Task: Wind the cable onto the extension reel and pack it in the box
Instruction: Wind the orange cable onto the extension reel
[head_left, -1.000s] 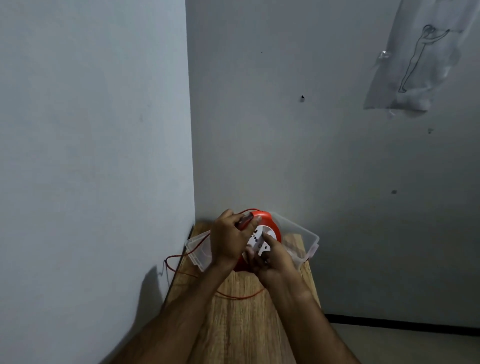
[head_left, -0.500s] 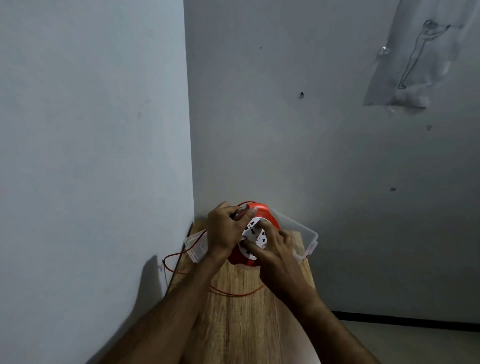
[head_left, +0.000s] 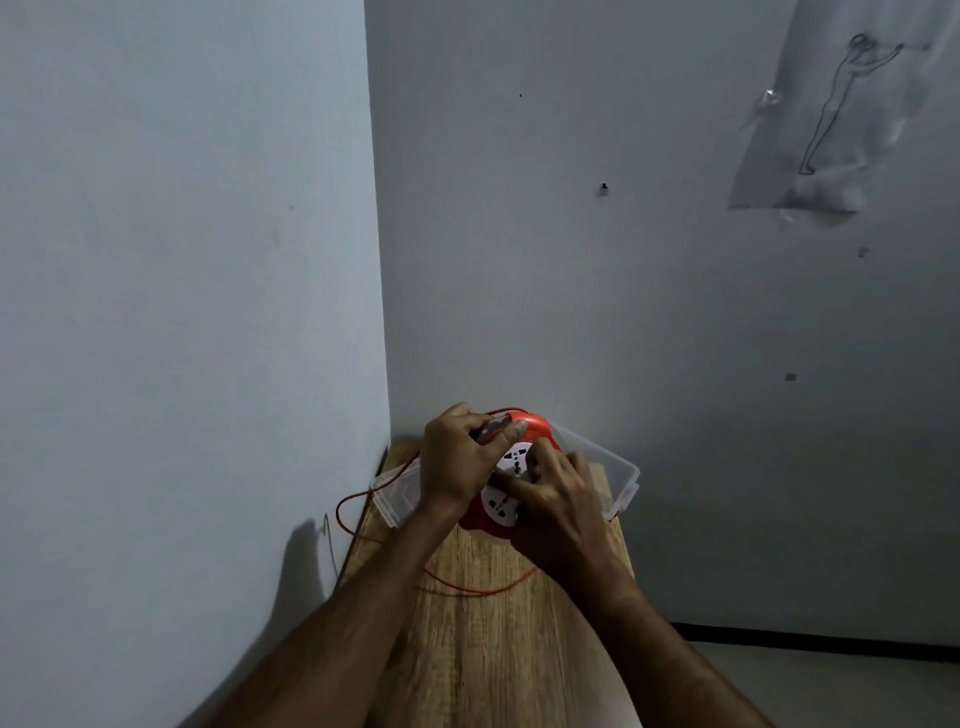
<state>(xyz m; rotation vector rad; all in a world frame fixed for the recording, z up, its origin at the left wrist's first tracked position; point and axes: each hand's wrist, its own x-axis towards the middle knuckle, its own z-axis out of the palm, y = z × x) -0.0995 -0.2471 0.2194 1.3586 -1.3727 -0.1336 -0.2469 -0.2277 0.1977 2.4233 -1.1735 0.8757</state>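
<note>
I saw the round red reel (head_left: 537, 427) with its white socket face above the clear box (head_left: 621, 475) on the wooden table (head_left: 483, 649). My left hand (head_left: 454, 465) gripped its rim and my right hand (head_left: 558, 506) curled onto its face. Loose red cable (head_left: 345, 512) lay beside.

The extension reel (head_left: 537, 427) has a smooth red plastic body with a slight sheen and a white plastic socket face (head_left: 503, 506), matt. The cable (head_left: 470, 591) looks like thin red plastic-sheathed wire. The box (head_left: 621, 475) is clear plastic, smooth and faintly glossy at its rim. The table (head_left: 498, 649) has a light wood-grain top, matt with visible streaked grain. The walls (head_left: 182, 260) are painted, matt and slightly uneven. A thin, wrinkled sheet (head_left: 841, 119), taped to the wall, catches light like plastic film.
</note>
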